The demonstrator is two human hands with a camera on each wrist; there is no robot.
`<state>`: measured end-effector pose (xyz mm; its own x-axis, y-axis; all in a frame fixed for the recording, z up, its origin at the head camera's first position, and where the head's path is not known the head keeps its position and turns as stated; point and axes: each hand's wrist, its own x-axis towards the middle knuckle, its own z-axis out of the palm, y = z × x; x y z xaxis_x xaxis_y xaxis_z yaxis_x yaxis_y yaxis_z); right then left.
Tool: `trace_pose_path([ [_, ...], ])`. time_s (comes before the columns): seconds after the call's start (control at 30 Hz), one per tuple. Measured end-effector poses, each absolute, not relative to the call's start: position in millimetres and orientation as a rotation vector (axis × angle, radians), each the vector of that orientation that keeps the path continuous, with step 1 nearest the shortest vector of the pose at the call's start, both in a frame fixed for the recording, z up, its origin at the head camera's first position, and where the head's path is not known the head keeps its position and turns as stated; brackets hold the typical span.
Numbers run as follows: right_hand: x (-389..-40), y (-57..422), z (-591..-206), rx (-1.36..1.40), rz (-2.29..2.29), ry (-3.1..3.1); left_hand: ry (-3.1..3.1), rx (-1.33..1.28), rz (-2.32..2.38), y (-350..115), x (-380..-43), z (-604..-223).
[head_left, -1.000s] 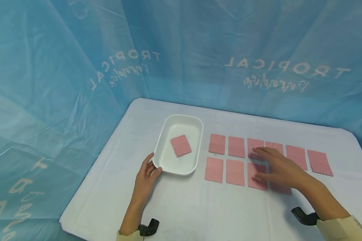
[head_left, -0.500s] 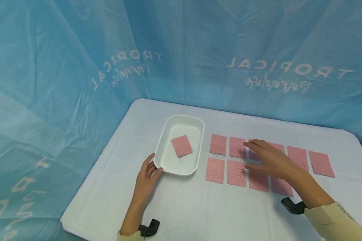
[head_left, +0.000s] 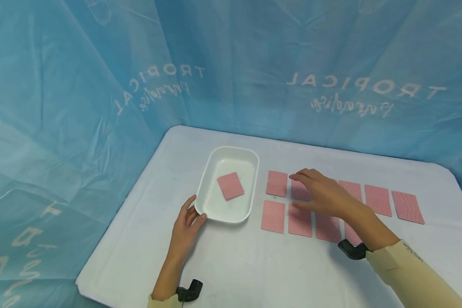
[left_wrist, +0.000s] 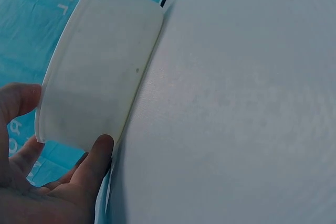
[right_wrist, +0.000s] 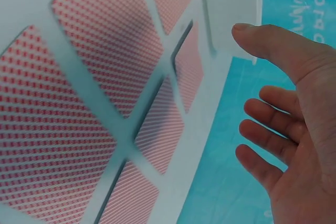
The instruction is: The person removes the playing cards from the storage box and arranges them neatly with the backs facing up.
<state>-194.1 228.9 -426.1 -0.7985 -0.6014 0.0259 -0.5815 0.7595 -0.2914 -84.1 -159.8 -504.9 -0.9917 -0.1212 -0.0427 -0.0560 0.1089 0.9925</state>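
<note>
My left hand (head_left: 186,224) holds the near-left corner of a white rectangular tray (head_left: 225,214), thumb on its near side and fingers on its left side. The left wrist view shows the tray's outer wall (left_wrist: 97,66) between thumb and fingers. Inside the tray lies a red-and-white patterned playing card (head_left: 230,186), back up; whether others lie beneath it I cannot tell. My right hand (head_left: 325,194) hovers over two rows of playing cards (head_left: 273,217), hiding parts of some. Nothing is in its grasp, and its fingers (right_wrist: 262,119) are loosely bent above the cards (right_wrist: 110,40).
Face-down cards continue to the right, ending with a card (head_left: 408,207) in the far row. A white cloth (head_left: 246,273) covers the table. Blue printed sheeting (head_left: 254,85) hangs behind and to the left. Each wrist wears a black camera mount (head_left: 189,291).
My right hand has moved left across the cards, from the middle of the rows toward the tray. My left hand and the tray have stayed in place.
</note>
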Motion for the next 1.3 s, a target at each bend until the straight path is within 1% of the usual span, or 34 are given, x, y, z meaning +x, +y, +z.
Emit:
trace_pose_path([
  [0.33,-204,206,-420,-1.047,-0.536,2.847,-2.305,0.168,-2.097,-159,-82,-489],
  [0.5,-213,187,-406,-1.091,-0.551,2.852,-2.291,0.137,-2.07,-161,-86,-495],
  [0.7,-224,167,-391,-1.061,-0.505,2.809,-2.266,0.123,-2.062,-160,-86,-504],
  [1.03,-234,145,-395,-1.04,-0.48,2.747,-2.299,0.179,-2.068,-157,-83,-502],
  [1.3,-243,116,-396,-1.1,-0.482,2.662,-2.32,0.192,-2.063,-154,-77,-479],
])
